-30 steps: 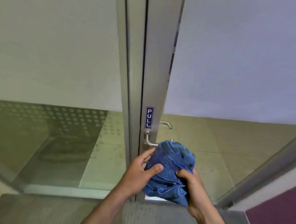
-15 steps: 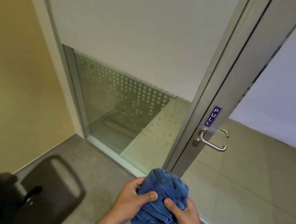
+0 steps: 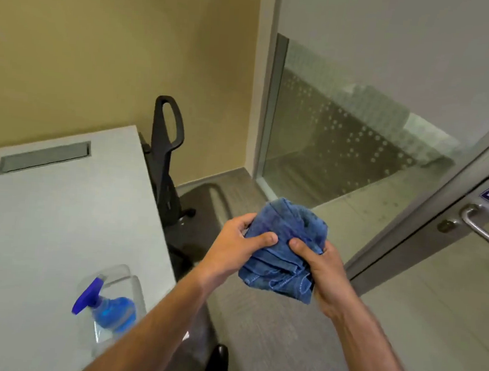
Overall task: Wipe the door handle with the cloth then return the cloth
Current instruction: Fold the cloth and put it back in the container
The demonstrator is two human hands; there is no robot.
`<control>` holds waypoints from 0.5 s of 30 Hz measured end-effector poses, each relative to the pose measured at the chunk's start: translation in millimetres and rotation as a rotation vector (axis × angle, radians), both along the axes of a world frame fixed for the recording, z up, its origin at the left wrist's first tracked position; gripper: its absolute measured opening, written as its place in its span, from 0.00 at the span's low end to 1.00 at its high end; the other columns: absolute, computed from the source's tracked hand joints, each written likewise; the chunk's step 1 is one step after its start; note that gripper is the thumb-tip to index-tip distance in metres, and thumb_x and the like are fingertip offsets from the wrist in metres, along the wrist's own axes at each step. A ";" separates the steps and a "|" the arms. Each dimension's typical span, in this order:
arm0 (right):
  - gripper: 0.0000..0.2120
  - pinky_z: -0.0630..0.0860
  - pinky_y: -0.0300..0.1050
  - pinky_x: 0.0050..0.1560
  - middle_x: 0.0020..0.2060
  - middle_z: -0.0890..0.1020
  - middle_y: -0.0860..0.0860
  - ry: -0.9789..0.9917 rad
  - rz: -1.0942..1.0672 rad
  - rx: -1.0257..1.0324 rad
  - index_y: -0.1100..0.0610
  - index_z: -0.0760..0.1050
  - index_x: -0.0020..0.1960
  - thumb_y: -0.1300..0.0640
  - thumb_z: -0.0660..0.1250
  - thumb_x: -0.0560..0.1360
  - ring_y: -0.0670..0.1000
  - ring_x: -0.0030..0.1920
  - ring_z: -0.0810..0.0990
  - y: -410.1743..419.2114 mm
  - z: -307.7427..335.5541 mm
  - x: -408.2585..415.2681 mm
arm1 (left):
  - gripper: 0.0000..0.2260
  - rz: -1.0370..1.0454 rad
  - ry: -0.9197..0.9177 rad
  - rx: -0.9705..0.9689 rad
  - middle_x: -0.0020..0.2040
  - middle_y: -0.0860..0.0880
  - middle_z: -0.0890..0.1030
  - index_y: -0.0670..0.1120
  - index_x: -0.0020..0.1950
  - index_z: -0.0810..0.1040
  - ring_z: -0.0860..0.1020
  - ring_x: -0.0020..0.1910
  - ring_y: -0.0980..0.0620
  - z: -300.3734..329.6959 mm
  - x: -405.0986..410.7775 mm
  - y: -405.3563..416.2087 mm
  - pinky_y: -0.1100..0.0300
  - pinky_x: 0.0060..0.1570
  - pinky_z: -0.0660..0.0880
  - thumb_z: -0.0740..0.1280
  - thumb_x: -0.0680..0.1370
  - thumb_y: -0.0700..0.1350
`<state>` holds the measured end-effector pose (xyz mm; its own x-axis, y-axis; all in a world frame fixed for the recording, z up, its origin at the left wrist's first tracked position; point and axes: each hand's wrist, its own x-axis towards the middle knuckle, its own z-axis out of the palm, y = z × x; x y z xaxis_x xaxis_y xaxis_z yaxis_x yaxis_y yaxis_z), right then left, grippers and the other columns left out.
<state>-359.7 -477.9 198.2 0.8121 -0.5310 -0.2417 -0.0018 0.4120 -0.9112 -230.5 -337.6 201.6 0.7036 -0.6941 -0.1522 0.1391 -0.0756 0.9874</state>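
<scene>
A bunched blue cloth (image 3: 285, 246) hangs in front of me at chest height, held from both sides. My left hand (image 3: 233, 245) grips its left edge with the thumb on top. My right hand (image 3: 321, 266) grips its right side. The silver lever door handle (image 3: 483, 228) sits on the grey door frame at the far right edge, well apart from the cloth and partly cut off by the frame edge.
A grey table (image 3: 47, 215) fills the lower left, with a clear spray bottle (image 3: 107, 309) of blue liquid near its front edge. A black chair (image 3: 167, 156) stands between table and yellow wall. Glass panel (image 3: 342, 140) and door lie to the right.
The view has swung left, away from the door. The handle slid to the right edge, the table and spray bottle came into view. Both hands kept the cloth and drew it off the handle.
</scene>
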 end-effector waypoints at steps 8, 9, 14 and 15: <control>0.31 0.82 0.62 0.57 0.58 0.87 0.56 0.031 0.249 -0.061 0.52 0.77 0.65 0.55 0.81 0.63 0.60 0.56 0.86 120.7 -14.4 19.0 | 0.13 0.268 -0.027 0.103 0.52 0.53 0.88 0.54 0.57 0.82 0.87 0.50 0.54 -8.9 -27.9 157.8 0.62 0.47 0.83 0.77 0.74 0.48; 0.31 0.83 0.60 0.55 0.57 0.87 0.54 0.035 0.285 -0.084 0.51 0.77 0.64 0.54 0.81 0.63 0.58 0.55 0.87 137.4 -14.8 25.3 | 0.13 0.302 -0.034 0.123 0.52 0.54 0.88 0.55 0.58 0.81 0.87 0.51 0.55 -7.6 -27.7 177.4 0.61 0.48 0.83 0.77 0.75 0.49; 0.23 0.85 0.50 0.53 0.57 0.87 0.51 0.003 0.459 -0.202 0.50 0.77 0.65 0.59 0.78 0.72 0.54 0.56 0.87 209.4 -13.7 77.9 | 0.16 0.428 -0.101 0.183 0.59 0.55 0.84 0.57 0.62 0.77 0.85 0.56 0.53 -2.9 -1.2 268.3 0.59 0.52 0.85 0.75 0.77 0.53; 0.22 0.84 0.51 0.54 0.58 0.86 0.52 -0.004 0.488 -0.230 0.50 0.77 0.65 0.62 0.77 0.74 0.54 0.57 0.86 221.5 -12.4 94.8 | 0.17 0.446 -0.106 0.181 0.60 0.55 0.84 0.57 0.63 0.77 0.84 0.57 0.53 -1.2 9.1 284.3 0.58 0.53 0.85 0.75 0.77 0.53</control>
<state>-264.9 -256.4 185.8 0.9785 -0.1304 -0.1599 -0.1394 0.1538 -0.9782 -221.4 -53.3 200.4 0.9444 -0.2902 -0.1546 0.0969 -0.2035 0.9743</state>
